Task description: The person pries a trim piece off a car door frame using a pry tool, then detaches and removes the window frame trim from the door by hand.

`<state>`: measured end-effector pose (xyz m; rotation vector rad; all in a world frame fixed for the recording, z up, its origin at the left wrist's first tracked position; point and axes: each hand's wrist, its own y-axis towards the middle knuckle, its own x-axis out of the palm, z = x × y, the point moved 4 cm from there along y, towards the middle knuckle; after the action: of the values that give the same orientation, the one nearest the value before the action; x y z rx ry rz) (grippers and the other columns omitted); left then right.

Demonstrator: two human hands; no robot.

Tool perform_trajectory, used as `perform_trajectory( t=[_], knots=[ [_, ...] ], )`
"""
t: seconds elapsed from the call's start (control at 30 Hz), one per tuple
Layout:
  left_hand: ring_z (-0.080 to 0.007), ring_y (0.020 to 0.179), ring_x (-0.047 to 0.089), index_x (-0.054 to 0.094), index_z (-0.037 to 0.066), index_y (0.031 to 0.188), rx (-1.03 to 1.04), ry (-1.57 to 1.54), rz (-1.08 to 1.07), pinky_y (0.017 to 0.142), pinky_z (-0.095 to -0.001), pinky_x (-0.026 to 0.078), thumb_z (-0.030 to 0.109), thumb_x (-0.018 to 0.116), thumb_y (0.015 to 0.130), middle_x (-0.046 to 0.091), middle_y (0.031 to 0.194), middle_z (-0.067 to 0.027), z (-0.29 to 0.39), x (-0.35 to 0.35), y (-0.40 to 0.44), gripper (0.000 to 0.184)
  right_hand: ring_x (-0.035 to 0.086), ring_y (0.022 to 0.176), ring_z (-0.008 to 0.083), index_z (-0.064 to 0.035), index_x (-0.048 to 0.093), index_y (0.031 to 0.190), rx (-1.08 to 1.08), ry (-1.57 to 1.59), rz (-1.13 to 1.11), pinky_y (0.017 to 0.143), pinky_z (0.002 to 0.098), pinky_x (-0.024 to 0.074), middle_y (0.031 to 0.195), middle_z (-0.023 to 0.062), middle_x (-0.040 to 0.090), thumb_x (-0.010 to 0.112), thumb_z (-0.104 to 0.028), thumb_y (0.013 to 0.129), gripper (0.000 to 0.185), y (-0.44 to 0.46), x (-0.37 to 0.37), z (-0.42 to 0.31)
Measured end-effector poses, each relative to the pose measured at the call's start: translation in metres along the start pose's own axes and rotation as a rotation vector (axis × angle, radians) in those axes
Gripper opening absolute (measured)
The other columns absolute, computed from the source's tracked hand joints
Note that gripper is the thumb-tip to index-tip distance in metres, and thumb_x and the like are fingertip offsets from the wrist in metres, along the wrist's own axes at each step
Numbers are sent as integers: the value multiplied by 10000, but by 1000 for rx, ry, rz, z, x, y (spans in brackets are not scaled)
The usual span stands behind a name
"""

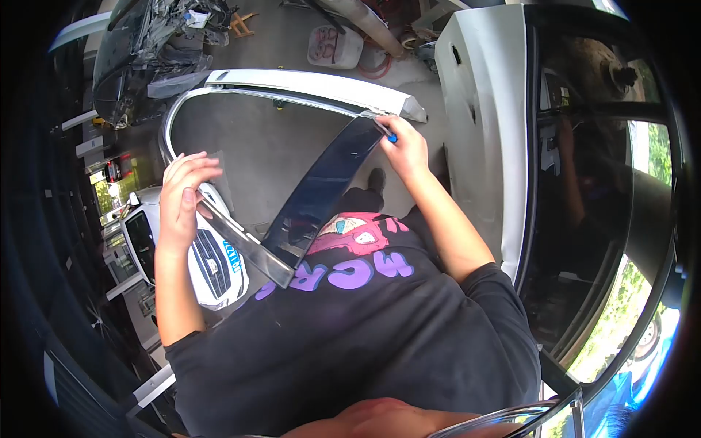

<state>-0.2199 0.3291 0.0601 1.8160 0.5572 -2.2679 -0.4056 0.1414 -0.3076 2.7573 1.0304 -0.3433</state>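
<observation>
A car window trim frame [169, 120] forms a loop in front of my chest, with a curved silvery strip and a wide glossy black panel [321, 186]. Its lower corner points at my shirt. My left hand [186, 193] is around the left side of the strip, fingers fairly straight and thumb bent in. With my right hand [405, 150] I grip the upper right corner, where the black panel meets the strip. A thin piece with a blue tip [393, 138] sticks out by my right fingers; its kind is unclear.
Behind the frame lies a long white car part [314, 86]. To the right stands a white vehicle panel [485, 131] beside dark glass. A white car [215, 266] is at left. Farther off are a white tub [334, 47] and a pile of dark parts [164, 44].
</observation>
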Motion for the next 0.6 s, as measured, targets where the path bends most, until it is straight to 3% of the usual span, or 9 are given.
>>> perform_trajectory(
  t=[0.1,0.2,0.27,0.3,0.4,0.47,0.53,0.57,0.6],
  knots=[
    [-319,939,692,654,45,834,96,-73,231,1087,-515,401,724,217,1074,704,852,-105,-22,16,0,842,739,1128,301,-121,743,1225,29,66,-50,961,363,581,1229,93,760,730,-81,875,352,9,1,11],
    [-313,881,706,648,53,857,197,-78,136,1010,-523,456,854,269,997,697,850,-80,-28,7,7,898,724,1216,265,-82,741,1303,141,195,-182,1043,326,534,1287,115,761,640,44,858,473,21,-16,4],
    [-316,921,731,684,45,910,328,-69,137,1001,-548,475,934,506,768,667,788,-68,-45,3,13,918,701,1273,236,-78,730,1348,158,251,-211,1075,310,509,1337,109,754,602,78,846,541,18,-20,3],
    [-322,932,735,695,37,927,370,-23,108,1019,-557,471,940,524,735,674,796,-74,-55,-2,18,938,650,1351,227,-75,716,1388,195,209,-256,1137,310,464,1409,116,724,533,102,814,628,17,-27,-10],
    [-343,914,739,729,13,962,400,139,43,1058,-553,469,975,512,655,707,829,-106,-106,-17,47,1032,626,1383,240,-56,712,1390,210,243,-221,1174,325,435,1435,128,706,491,114,786,664,14,-29,-16],
    [-350,883,729,737,5,967,363,-34,-76,951,-494,518,968,508,674,715,843,-120,-141,-17,66,1032,618,1394,247,-35,708,1384,305,290,-177,1202,355,418,1446,136,697,489,100,796,642,9,-37,-37],
    [-325,696,668,749,7,968,432,-180,-177,657,-423,471,884,585,733,656,722,-97,-153,-18,75,922,592,1424,245,-23,703,1388,430,355,-82,1226,369,396,1437,137,700,484,95,818,621,5,-41,-59],
    [-311,654,648,751,13,963,441,-216,-243,638,-417,458,822,639,743,632,685,-82,-151,-22,82,846,731,1149,192,-15,738,1293,372,175,-41,1046,325,548,1315,95,760,534,44,934,418,7,-47,-70],
    [-296,612,628,753,18,958,445,-244,-309,620,-410,445,760,693,753,608,648,-66,-148,-26,87,773,720,1024,159,-16,742,1255,480,211,30,947,297,557,1244,88,774,552,6,969,345,2,-52,-75]
  ],
)
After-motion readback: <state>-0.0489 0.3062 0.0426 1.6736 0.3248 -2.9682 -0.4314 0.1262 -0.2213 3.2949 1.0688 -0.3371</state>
